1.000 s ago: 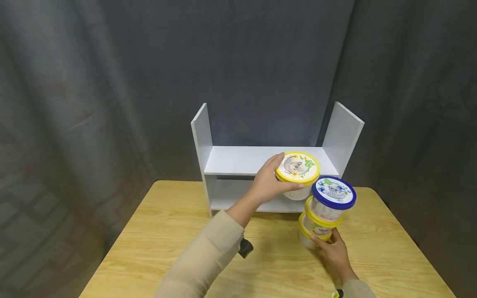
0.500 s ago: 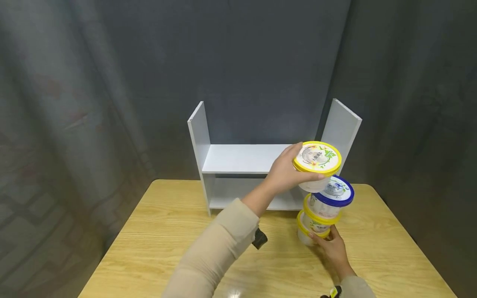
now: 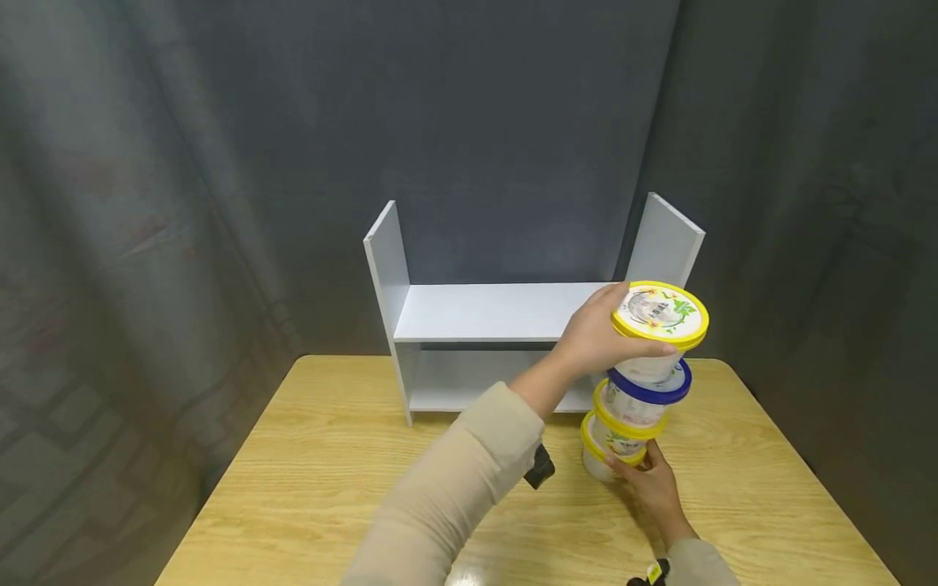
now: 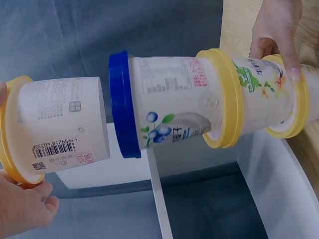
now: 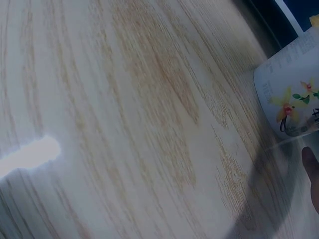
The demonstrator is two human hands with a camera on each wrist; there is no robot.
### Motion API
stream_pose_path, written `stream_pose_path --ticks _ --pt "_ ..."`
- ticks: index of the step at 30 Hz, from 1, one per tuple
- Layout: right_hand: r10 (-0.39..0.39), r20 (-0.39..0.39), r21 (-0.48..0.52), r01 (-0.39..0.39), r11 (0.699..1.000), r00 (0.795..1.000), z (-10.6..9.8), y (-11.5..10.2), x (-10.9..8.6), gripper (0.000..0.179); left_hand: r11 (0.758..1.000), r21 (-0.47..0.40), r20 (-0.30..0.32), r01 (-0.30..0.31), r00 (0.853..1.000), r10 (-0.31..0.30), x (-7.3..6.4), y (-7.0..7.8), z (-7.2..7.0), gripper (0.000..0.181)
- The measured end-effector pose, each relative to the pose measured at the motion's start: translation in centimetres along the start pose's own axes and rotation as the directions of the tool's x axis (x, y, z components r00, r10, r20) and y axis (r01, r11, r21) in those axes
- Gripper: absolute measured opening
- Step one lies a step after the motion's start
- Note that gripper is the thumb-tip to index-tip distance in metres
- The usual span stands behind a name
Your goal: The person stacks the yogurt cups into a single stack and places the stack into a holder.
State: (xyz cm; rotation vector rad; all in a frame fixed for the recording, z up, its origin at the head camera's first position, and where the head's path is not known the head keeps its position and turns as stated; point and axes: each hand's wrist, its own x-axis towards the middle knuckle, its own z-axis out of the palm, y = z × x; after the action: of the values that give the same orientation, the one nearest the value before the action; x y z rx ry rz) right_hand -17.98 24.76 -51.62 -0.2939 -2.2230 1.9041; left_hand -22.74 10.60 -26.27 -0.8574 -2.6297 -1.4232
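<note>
My left hand [image 3: 595,338] grips a white tub with a yellow lid [image 3: 662,313] by its upper part. This tub is upright over a blue-lidded tub [image 3: 636,404], and the left wrist view shows a narrow gap between its base and the blue lid [image 4: 123,104]. Below the blue-lidded tub are two yellow-lidded tubs, the middle one [image 4: 264,94] and the bottom one [image 3: 597,465], in a slightly uneven stack. My right hand [image 3: 657,492] holds the stack low down, thumb and fingers around the bottom tub's lid. In the right wrist view, a fingertip [image 5: 310,162] shows beside the bottom tub [image 5: 289,94].
A white two-tier shelf [image 3: 498,313] with tall side panels stands behind the stack at the back of the wooden table [image 3: 322,488]. Dark grey curtains [image 3: 513,138] hang behind and on both sides.
My left hand has carried its yellow-lidded tub rightward, from in front of the shelf to above the blue-lidded tub. The right hand stays at the base of the stack.
</note>
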Motion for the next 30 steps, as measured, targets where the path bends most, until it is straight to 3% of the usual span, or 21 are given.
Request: stream_pose_path --ticks 16,30 --pt "0.048 0.049 -0.003 -0.047 0.999 0.998 0.2 -0.2 -0.1 0.067 0.998 0.053 0.026 0.019 0.999 -0.02 0.0 0.5 1.3 0.084" --pt "0.075 0.037 -0.007 -0.075 0.997 0.996 0.4 -0.5 -0.2 0.069 0.999 -0.016 0.019 0.044 0.999 -0.044 0.2 -0.4 1.8 0.086"
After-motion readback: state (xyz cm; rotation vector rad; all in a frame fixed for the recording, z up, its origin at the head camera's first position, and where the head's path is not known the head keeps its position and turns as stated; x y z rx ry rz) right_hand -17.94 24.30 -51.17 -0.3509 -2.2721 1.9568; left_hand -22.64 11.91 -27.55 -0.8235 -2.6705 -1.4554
